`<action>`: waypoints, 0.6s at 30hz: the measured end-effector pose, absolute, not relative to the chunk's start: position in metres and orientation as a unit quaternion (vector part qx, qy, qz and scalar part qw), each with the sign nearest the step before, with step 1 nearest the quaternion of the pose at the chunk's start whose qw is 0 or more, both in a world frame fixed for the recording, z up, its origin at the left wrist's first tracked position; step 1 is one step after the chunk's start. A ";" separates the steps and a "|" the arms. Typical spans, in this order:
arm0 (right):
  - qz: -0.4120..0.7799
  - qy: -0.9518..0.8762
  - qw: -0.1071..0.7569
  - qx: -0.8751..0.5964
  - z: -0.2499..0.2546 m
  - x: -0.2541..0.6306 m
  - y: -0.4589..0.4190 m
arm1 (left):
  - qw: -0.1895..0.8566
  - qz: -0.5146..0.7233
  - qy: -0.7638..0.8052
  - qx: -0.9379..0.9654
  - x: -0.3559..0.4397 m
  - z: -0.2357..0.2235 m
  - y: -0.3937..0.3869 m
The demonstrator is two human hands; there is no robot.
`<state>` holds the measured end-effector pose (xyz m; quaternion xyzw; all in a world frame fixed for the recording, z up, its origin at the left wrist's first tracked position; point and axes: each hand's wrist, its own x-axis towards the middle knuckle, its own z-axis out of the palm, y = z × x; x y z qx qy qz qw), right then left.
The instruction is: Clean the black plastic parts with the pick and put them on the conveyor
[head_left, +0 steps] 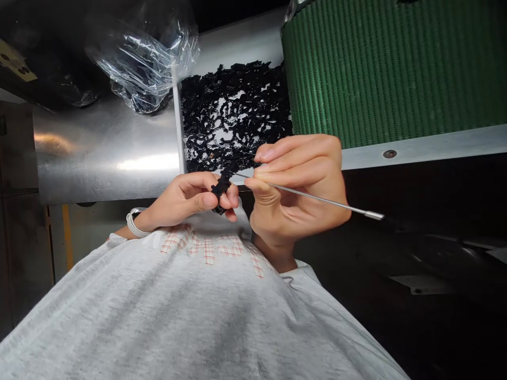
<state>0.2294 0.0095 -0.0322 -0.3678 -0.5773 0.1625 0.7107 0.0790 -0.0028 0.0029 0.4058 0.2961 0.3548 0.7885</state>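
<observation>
Grey shirt (190,316) nearest the lens in the head view, below both hands. Plaid patches (209,250) on its chest resemble letters; wording not legible.

Metal rod (332,202): gripped in the right hand (301,184). Long axis slants; the thicker, sleeved end points outward past the heel of that hand, the thin end toward the left hand (186,198). Thin end reaches the black part (224,182); whether it enters or passes behind, cannot tell.

Black part: between left thumb and fingers, long axis steep, upper end leaning toward the right hand.

Left hand: clamped on the black part. Right hand: thumb and fingertips pinched together on the rod.

Beyond both hands: heaped black pieces (206,89). Beyond left hand: clear plastic bag (138,63). Beyond right hand: green ribbed belt (396,74).
</observation>
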 end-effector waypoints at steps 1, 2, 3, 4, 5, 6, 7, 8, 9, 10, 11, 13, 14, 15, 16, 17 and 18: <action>0.160 -0.574 0.708 -0.379 -0.032 0.229 0.009 | 0.789 0.357 0.294 0.404 0.079 0.003 -0.003; 0.158 -0.571 0.706 -0.388 -0.032 0.229 0.008 | 0.790 0.358 0.292 0.403 0.079 0.003 -0.002; 0.157 -0.569 0.705 -0.394 -0.031 0.228 0.008 | 0.791 0.358 0.291 0.403 0.079 0.003 -0.002; 0.155 -0.569 0.706 -0.392 -0.030 0.229 0.008 | 0.791 0.358 0.291 0.402 0.079 0.002 -0.002; 0.155 -0.573 0.707 -0.384 -0.028 0.229 0.007 | 0.791 0.357 0.292 0.403 0.078 0.002 -0.002; 0.158 -0.580 0.706 -0.375 -0.025 0.230 0.007 | 0.790 0.357 0.292 0.404 0.078 0.001 -0.002; 0.161 -0.590 0.703 -0.362 -0.023 0.231 0.007 | 0.790 0.359 0.289 0.406 0.077 0.001 -0.002; 0.166 -0.601 0.700 -0.349 -0.020 0.232 0.006 | 0.788 0.361 0.285 0.409 0.077 0.000 -0.002; 0.173 -0.609 0.694 -0.341 -0.018 0.234 0.006 | 0.787 0.363 0.280 0.413 0.076 0.000 -0.003; 0.182 -0.616 0.688 -0.339 -0.016 0.235 0.005 | 0.786 0.366 0.274 0.416 0.076 -0.001 -0.003; 0.192 -0.620 0.681 -0.339 -0.015 0.236 0.004 | 0.785 0.367 0.271 0.419 0.076 -0.001 -0.002; 0.201 -0.621 0.677 -0.340 -0.015 0.236 0.003 | 0.785 0.366 0.275 0.417 0.076 0.000 -0.002; 0.202 -0.617 0.679 -0.342 -0.016 0.236 0.004 | 0.785 0.364 0.281 0.415 0.077 0.000 -0.002; 0.199 -0.614 0.683 -0.341 -0.018 0.236 0.004 | 0.785 0.363 0.287 0.412 0.077 0.001 -0.002; 0.197 -0.609 0.689 -0.341 -0.020 0.235 0.005 | 0.785 0.362 0.289 0.411 0.077 0.001 -0.002; 0.196 -0.601 0.695 -0.341 -0.023 0.235 0.006 | 0.785 0.363 0.287 0.412 0.078 0.001 -0.002; 0.198 -0.594 0.701 -0.341 -0.025 0.234 0.007 | 0.786 0.365 0.280 0.414 0.078 0.001 -0.002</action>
